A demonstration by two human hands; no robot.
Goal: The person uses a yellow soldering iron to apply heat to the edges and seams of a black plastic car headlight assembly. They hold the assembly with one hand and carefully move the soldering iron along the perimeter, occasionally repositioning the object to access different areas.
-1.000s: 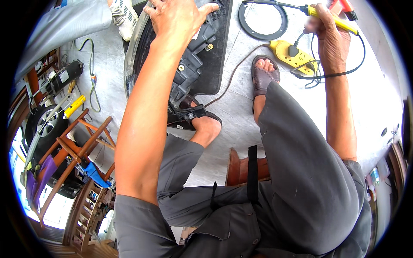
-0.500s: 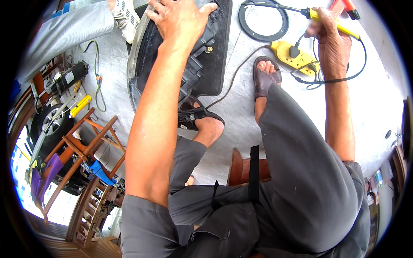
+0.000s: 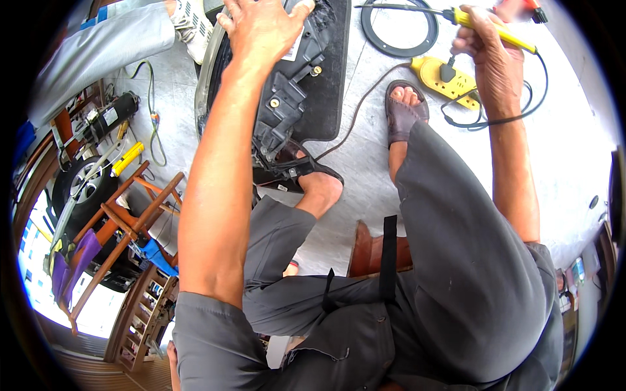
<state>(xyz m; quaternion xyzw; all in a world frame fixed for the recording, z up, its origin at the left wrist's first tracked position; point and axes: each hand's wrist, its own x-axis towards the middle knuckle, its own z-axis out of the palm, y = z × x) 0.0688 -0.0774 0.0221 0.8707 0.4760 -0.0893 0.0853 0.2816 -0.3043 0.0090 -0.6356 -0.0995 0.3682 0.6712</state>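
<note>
My left hand (image 3: 264, 29) rests with fingers spread on the upper part of a car headlight (image 3: 283, 101). The headlight's black back housing faces up, with its clear lens edge on the left; it lies on a dark mat (image 3: 331, 104). In my right hand (image 3: 497, 65) is a soldering iron (image 3: 462, 17) with a yellow handle, fingers wrapped round it. Its thin metal shaft points left, above a black ring (image 3: 400, 52) on the floor. From the handle's rear a black cord loops down past my wrist.
A yellow power strip (image 3: 430, 70) with a plug in it lies between my sandalled foot (image 3: 405, 107) and right hand. A red tool (image 3: 516, 9) is at the upper right. Another person's leg (image 3: 117, 42) reaches in from the upper left. A wooden frame (image 3: 134, 228) and wheel (image 3: 81, 189) stand left.
My left hand has shifted left and the headlight has tilted or turned, showing more of its back. My right hand has moved slightly left with the soldering iron.
</note>
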